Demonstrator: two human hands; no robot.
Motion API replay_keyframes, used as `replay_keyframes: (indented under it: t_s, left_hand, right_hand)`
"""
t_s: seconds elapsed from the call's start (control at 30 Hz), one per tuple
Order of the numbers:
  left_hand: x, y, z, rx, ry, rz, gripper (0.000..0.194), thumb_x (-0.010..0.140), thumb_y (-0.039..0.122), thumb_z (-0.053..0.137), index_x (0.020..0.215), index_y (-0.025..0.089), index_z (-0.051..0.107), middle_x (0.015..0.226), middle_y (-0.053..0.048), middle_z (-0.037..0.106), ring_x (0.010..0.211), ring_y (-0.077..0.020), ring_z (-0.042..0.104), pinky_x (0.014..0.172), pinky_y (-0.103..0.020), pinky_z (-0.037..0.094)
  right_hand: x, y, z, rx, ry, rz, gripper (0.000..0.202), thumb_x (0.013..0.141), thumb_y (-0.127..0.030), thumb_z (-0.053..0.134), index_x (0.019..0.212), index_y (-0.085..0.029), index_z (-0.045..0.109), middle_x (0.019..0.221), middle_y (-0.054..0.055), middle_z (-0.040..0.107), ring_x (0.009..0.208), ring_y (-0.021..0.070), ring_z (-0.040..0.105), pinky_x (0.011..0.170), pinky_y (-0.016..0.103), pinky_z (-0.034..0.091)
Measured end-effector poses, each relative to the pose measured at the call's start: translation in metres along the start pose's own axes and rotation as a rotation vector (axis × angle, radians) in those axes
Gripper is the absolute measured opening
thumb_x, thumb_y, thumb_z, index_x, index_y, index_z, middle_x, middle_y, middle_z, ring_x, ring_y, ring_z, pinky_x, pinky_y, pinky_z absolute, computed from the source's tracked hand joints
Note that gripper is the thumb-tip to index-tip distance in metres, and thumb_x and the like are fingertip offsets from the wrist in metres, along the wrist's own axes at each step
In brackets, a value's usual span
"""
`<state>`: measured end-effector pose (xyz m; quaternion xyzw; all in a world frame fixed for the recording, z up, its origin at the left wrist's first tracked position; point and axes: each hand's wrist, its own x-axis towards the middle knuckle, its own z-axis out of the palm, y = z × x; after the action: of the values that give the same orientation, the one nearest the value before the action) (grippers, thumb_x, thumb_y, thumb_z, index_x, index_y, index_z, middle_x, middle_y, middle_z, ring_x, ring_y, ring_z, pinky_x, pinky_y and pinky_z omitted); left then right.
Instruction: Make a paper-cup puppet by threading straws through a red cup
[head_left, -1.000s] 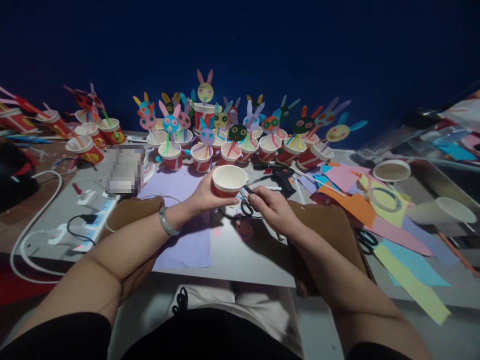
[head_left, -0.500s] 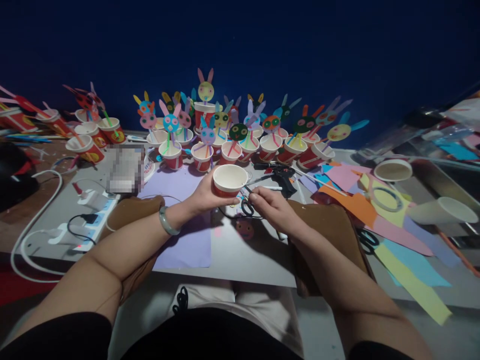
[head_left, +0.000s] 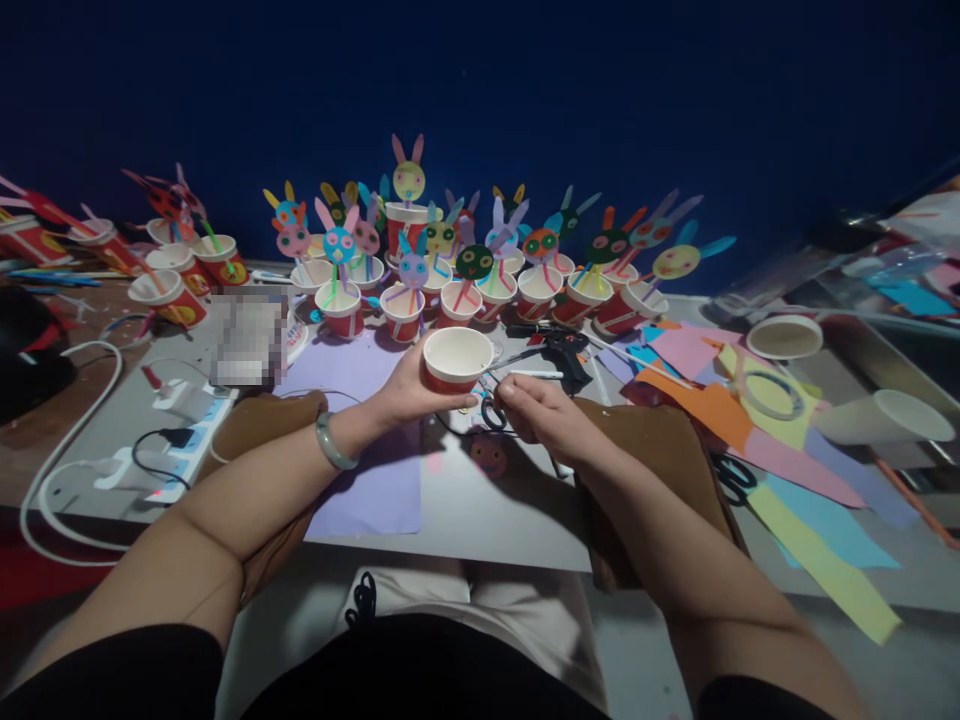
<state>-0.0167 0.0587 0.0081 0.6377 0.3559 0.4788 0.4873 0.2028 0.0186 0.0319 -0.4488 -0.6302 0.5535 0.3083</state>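
Note:
A red and white paper cup [head_left: 458,358] is held upright in my left hand [head_left: 411,388], whose fingers wrap round its side and base. Just right of the cup, my right hand [head_left: 541,412] is closed in a pinch; what it holds, if anything, is too small to make out. Black-handled scissors [head_left: 493,408] lie between the hands. Below them a round reddish paper face [head_left: 489,457] rests on the table [head_left: 495,515]. Purple paper [head_left: 367,490] lies under my left wrist.
Behind stand several cups with paper rabbit faces [head_left: 341,308]. A black glue gun [head_left: 568,355] lies beyond my right hand. Coloured paper [head_left: 697,405] and a tape roll [head_left: 776,392] are at right, a power strip [head_left: 191,445] at left.
My hands and the cup hold almost the same places; the view has shifted very slightly. Nothing has been let go or taken hold of.

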Motion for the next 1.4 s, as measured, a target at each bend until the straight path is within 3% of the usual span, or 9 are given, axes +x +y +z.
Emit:
replay_keyframes:
  t_s: [0.17, 0.27, 0.43, 0.67, 0.73, 0.87, 0.93, 1.17, 1.4]
  left_hand:
    - [0.0, -0.003, -0.001, 0.011, 0.007, -0.007, 0.103, 0.048, 0.059, 0.099, 0.131, 0.014, 0.058, 0.132, -0.02, 0.07, 0.128, -0.0352, 0.066, 0.115, -0.049, 0.05]
    - [0.0, -0.001, -0.001, 0.019, -0.002, -0.005, 0.103, 0.049, 0.058, 0.099, 0.132, 0.014, 0.057, 0.132, -0.02, 0.07, 0.127, -0.0354, 0.067, 0.115, -0.05, 0.05]
    - [-0.001, 0.002, 0.0, 0.013, -0.037, 0.013, 0.108, 0.052, 0.063, 0.097, 0.138, 0.014, 0.055, 0.134, -0.021, 0.069, 0.129, -0.0356, 0.066, 0.116, -0.05, 0.05]
    - [0.0, -0.001, 0.0, 0.026, 0.01, 0.013, 0.099, 0.049, 0.059, 0.099, 0.128, 0.015, 0.058, 0.13, -0.019, 0.071, 0.125, -0.0351, 0.068, 0.114, -0.05, 0.052]
    - [0.0, 0.0, 0.0, 0.018, 0.016, 0.006, 0.1, 0.049, 0.059, 0.099, 0.128, 0.015, 0.058, 0.13, -0.019, 0.071, 0.125, -0.035, 0.068, 0.114, -0.05, 0.052]
    - [-0.001, 0.003, 0.001, -0.009, -0.004, -0.012, 0.106, 0.048, 0.06, 0.099, 0.135, 0.015, 0.056, 0.13, -0.019, 0.071, 0.126, -0.035, 0.068, 0.114, -0.051, 0.052]
    - [-0.001, 0.003, 0.001, -0.015, -0.003, -0.006, 0.107, 0.048, 0.059, 0.099, 0.135, 0.016, 0.056, 0.132, -0.019, 0.07, 0.127, -0.0347, 0.067, 0.115, -0.05, 0.051]
    - [0.0, 0.0, 0.001, -0.105, 0.052, -0.08, 0.091, 0.044, 0.047, 0.102, 0.118, 0.013, 0.063, 0.123, -0.017, 0.072, 0.118, -0.0323, 0.068, 0.109, -0.047, 0.053]
    - [-0.001, 0.015, 0.003, -0.431, 0.041, -0.231, 0.067, 0.054, 0.033, 0.098, 0.112, 0.014, 0.068, 0.109, -0.01, 0.077, 0.104, -0.0237, 0.071, 0.098, -0.037, 0.056]
  right_hand:
    - [-0.001, 0.005, 0.003, -0.581, 0.304, -0.243, 0.025, 0.094, -0.047, 0.056, 0.086, -0.023, 0.055, 0.067, 0.0, 0.052, 0.063, 0.0161, 0.044, 0.064, 0.031, 0.031]
    - [-0.001, 0.002, 0.002, -0.404, 0.202, -0.192, 0.035, 0.095, -0.055, 0.056, 0.081, -0.023, 0.053, 0.065, -0.001, 0.049, 0.061, 0.0146, 0.042, 0.061, 0.029, 0.032]
    - [0.0, -0.001, -0.001, 0.177, -0.096, 0.091, 0.05, 0.092, -0.072, 0.055, 0.08, -0.024, 0.049, 0.055, -0.011, 0.029, 0.047, 0.0087, 0.018, 0.045, 0.024, 0.017]
    - [-0.001, 0.004, 0.002, -0.596, 0.306, -0.243, 0.026, 0.094, -0.047, 0.057, 0.086, -0.022, 0.057, 0.067, 0.001, 0.053, 0.062, 0.0163, 0.045, 0.062, 0.031, 0.03]
    - [-0.001, 0.003, 0.002, -0.544, 0.275, -0.226, 0.029, 0.094, -0.049, 0.057, 0.084, -0.023, 0.055, 0.066, 0.001, 0.051, 0.061, 0.0158, 0.044, 0.061, 0.031, 0.03]
    - [-0.001, -0.001, 0.0, -0.001, -0.029, 0.021, 0.047, 0.094, -0.069, 0.052, 0.08, -0.024, 0.05, 0.056, -0.009, 0.032, 0.048, 0.0104, 0.025, 0.048, 0.026, 0.023]
    - [-0.001, -0.002, 0.0, 0.1, -0.073, 0.08, 0.049, 0.093, -0.073, 0.052, 0.081, -0.025, 0.05, 0.054, -0.011, 0.027, 0.046, 0.0098, 0.019, 0.045, 0.026, 0.019]
    - [-0.003, -0.003, -0.002, -0.52, 0.225, -0.26, 0.031, 0.098, -0.05, 0.055, 0.083, -0.023, 0.054, 0.067, -0.001, 0.054, 0.063, 0.0152, 0.047, 0.064, 0.03, 0.036]
    - [-0.002, -0.003, -0.006, -0.364, 0.258, -0.311, 0.039, 0.094, -0.057, 0.062, 0.08, -0.021, 0.055, 0.066, -0.003, 0.049, 0.06, 0.0126, 0.042, 0.059, 0.028, 0.035]
